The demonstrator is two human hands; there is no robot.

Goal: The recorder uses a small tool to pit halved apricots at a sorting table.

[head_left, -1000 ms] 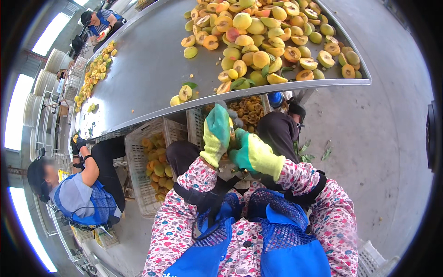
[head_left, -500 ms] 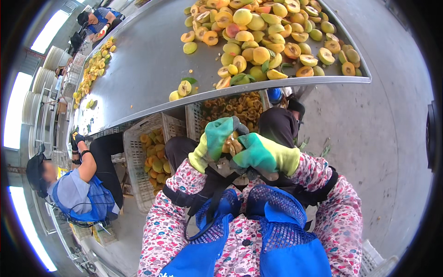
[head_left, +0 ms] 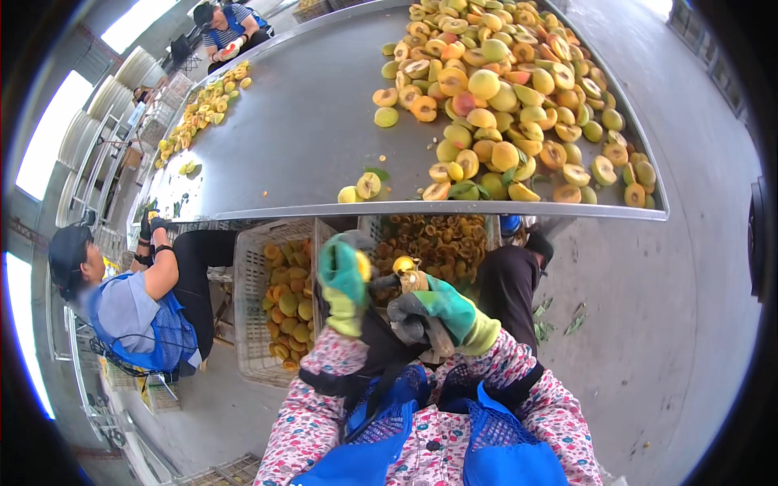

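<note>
My left hand [head_left: 344, 279], in a green and yellow glove with grey fingertips, is blurred by motion. It grips a yellow peach piece [head_left: 362, 266], partly hidden by the fingers, above the crates. Close beside it on the right, my right hand [head_left: 442, 310], gloved alike, is closed round the wooden handle [head_left: 440, 336] of a small pitting tool. The tool's curved metal head [head_left: 405, 265] points up and away from me, with something yellow at it. The two hands are apart.
A metal table [head_left: 284, 138] bears a heap of halved peaches [head_left: 502, 97]. Below stand a white crate [head_left: 253, 324] of peach halves and a crate of darker, shrivelled-looking pieces [head_left: 433, 247]. A co-worker [head_left: 146, 316] sits at left, another [head_left: 231, 32] far left. A dark-clothed person [head_left: 510, 283] is at right.
My hands were together over a peach piece; now they are apart, the left moved left with a yellow piece. The tool shows plainly in my right hand. The view has tilted slightly.
</note>
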